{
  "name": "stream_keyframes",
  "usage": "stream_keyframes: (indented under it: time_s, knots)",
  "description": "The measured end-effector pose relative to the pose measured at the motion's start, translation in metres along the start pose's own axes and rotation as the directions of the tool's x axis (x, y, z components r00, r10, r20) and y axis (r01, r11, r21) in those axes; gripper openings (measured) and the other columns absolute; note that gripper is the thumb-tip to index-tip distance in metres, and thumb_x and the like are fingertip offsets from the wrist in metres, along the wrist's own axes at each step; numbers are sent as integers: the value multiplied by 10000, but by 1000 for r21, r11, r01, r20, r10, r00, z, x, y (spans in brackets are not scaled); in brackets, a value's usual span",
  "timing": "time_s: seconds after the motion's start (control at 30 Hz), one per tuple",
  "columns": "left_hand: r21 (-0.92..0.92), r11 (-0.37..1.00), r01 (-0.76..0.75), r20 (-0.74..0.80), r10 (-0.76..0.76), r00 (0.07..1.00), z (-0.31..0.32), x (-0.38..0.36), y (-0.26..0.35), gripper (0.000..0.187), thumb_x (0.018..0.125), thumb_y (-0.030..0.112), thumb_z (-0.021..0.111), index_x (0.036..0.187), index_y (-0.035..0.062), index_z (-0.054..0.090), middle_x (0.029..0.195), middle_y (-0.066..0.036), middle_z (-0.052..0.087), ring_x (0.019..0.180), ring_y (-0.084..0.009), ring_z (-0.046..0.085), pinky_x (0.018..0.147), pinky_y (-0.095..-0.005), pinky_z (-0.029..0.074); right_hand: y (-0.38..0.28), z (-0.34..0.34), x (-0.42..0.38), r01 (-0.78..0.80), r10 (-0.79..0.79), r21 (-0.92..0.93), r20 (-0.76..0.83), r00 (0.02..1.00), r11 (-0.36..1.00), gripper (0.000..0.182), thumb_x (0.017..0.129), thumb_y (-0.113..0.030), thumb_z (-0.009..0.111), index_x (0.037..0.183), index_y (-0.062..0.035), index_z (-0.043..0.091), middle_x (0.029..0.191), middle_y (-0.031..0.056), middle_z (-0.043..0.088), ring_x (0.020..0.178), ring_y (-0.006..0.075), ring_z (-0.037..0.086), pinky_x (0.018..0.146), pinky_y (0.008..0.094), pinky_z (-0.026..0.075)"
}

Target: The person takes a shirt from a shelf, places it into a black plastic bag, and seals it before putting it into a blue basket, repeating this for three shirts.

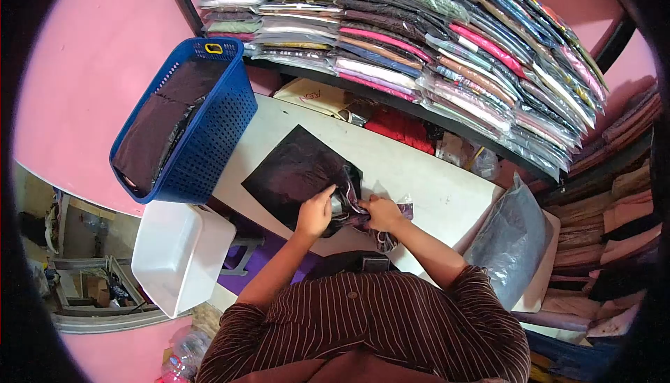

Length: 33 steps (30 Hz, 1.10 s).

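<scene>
A dark folded garment [293,170] lies on the white table [433,180], partly inside a clear plastic bag [349,198]. My left hand [316,212] rests on the garment's near edge and grips the bag's opening. My right hand [382,212] holds the crumpled end of the bag, just right of the left hand. Both hands are close together at the table's near side.
A blue plastic basket [209,118] with dark garments stands at the table's left end. A white tub [178,250] sits below it. Shelves of bagged folded clothes [433,34] fill the back. A grey plastic bag [509,243] lies at the right.
</scene>
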<state>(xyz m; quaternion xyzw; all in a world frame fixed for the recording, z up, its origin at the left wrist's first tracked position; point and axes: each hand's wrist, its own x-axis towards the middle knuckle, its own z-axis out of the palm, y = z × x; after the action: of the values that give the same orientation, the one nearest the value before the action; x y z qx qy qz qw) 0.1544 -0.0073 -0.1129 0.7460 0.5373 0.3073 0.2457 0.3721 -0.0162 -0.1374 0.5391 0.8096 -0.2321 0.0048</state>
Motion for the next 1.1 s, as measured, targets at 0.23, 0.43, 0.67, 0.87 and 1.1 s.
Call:
stream_keyframes:
  time_s: [0.23, 0.43, 0.67, 0.87, 1.1]
  knots:
    - [23, 995, -100, 78, 98, 992, -8, -12, 9, 377, 866, 38, 467, 1232, 60, 555, 1099, -204, 624, 960, -361, 618, 818, -408, 501, -29, -10, 25, -11, 10, 44, 31, 999, 999, 579, 645, -254, 732, 1186, -114, 578, 1034, 192, 620, 958, 354, 621, 809, 432, 515]
    - [83, 982, -169, -44, 173, 984, -12, -12, 9, 384, 887, 57, 456, 1256, 112, 546, 1146, -161, 619, 987, -327, 620, 823, -398, 512, -45, 5, 51, -42, 45, 58, -50, 998, 997, 416, 667, -177, 677, 1067, -76, 626, 949, 199, 658, 886, 346, 650, 773, 440, 527]
    - [32, 977, -212, -8, 212, 977, -26, -2, 7, 415, 866, 16, 450, 1261, 107, 538, 1173, -165, 603, 1058, -327, 589, 910, -416, 474, -58, -3, 70, 75, -78, -55, -53, 996, 996, 299, 703, -190, 642, 972, -60, 652, 921, 195, 663, 847, 369, 649, 743, 446, 526]
    - [-21, 937, -350, 194, 347, 918, -37, -5, 26, 434, 837, -2, 445, 1242, 110, 555, 1225, -122, 584, 1187, -289, 522, 1049, -471, 345, -51, 14, 83, -92, 111, 234, -69, 991, 968, 310, 763, -227, 603, 987, -19, 657, 1105, 220, 616, 1051, 362, 591, 904, 446, 469]
    - [-166, 942, -293, 311, 332, 891, -41, -13, 26, 441, 847, -40, 430, 1247, 100, 550, 1279, -70, 570, 1244, -254, 490, 1084, -466, 306, -61, 30, 89, 181, -91, 209, -378, 921, 961, 332, 765, -225, 600, 1027, -24, 638, 1176, 222, 573, 1108, 365, 549, 942, 456, 436]
